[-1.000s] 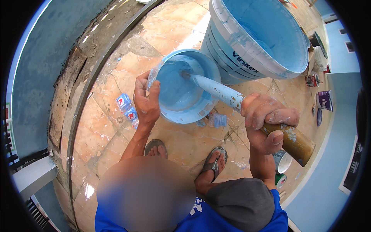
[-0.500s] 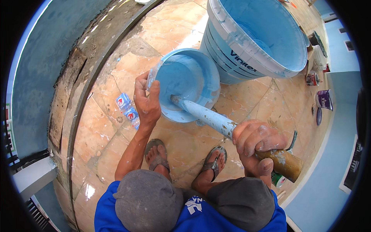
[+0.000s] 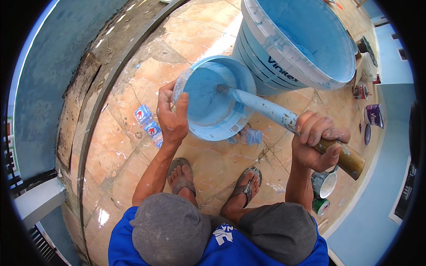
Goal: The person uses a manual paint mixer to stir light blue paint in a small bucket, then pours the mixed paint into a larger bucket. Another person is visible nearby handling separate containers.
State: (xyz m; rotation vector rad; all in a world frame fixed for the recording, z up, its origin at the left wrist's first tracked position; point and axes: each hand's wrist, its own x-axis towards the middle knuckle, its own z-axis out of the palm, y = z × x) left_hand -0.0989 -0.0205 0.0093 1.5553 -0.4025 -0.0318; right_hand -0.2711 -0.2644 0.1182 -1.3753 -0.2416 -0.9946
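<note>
Gripping the rim of a small blue pail (image 3: 213,99), the left hand (image 3: 174,116) curls its thumb and fingers over the pail's left edge, pinching the wall between them. The right hand (image 3: 317,144) is wrapped tight around a thick wooden stick (image 3: 284,117), fingers closed over the bare brown part near its upper end, the skin smeared with pale paint. From that hand the stick slants up and left, its lower length coated light blue, and its tip stands in the blue paint inside the pail. The pail sits on the tiled floor (image 3: 133,146) just in front of the person's sandalled feet (image 3: 182,175), touching or nearly touching a large paint-coated bucket (image 3: 297,44) at the far right. Small blue-and-white packets (image 3: 148,124) lie on the floor left of the left hand. Several small paint cans (image 3: 323,190) stand near the right hand, below it, and more along the right edge.
</note>
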